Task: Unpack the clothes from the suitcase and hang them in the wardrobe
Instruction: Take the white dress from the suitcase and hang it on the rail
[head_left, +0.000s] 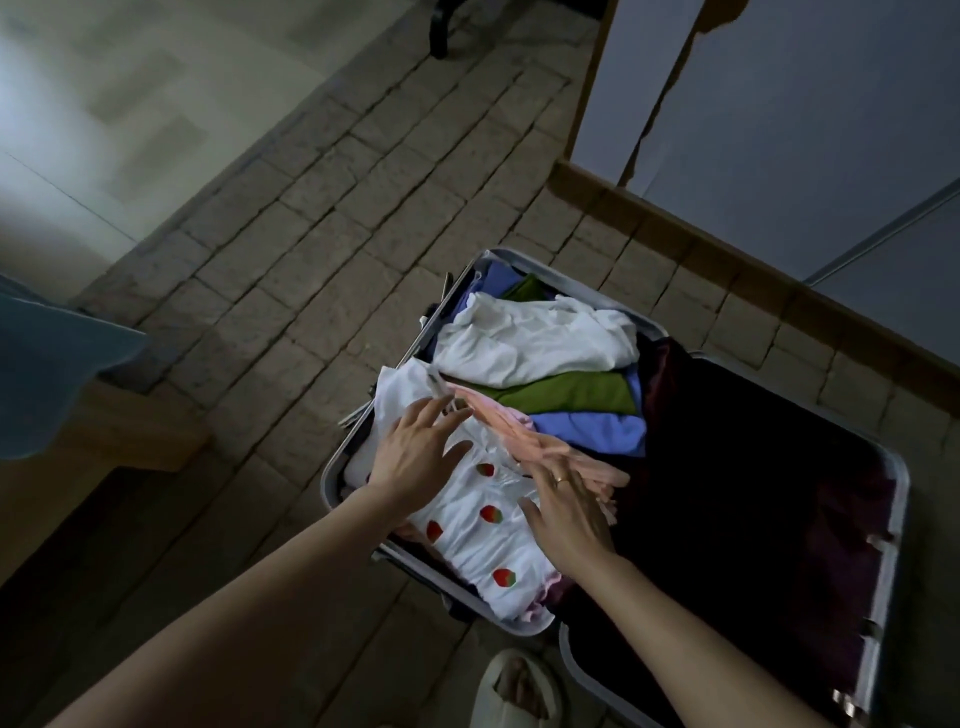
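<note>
A grey suitcase (896, 499) lies open on the floor, its left half full of clothes. On top nearest me is a white garment with red strawberry prints (488, 540). My left hand (415, 452) rests on its upper part with straight, spread fingers. My right hand (566, 509), with a ring on one finger, lies flat where the white garment meets a pink garment (524, 431). Farther back lie a plain white garment (530, 343), a green one (576, 395) and a blue one (592, 431). The suitcase's right half has a dark maroon lining (753, 493).
The wardrobe (779, 104), with grey panels and a wooden frame, stands at the upper right beside the suitcase. A blue cloth on a wooden ledge (57, 374) sits at the left. My slippered foot (514, 691) is at the bottom. Brick-pattern flooring (337, 260) surrounds the suitcase.
</note>
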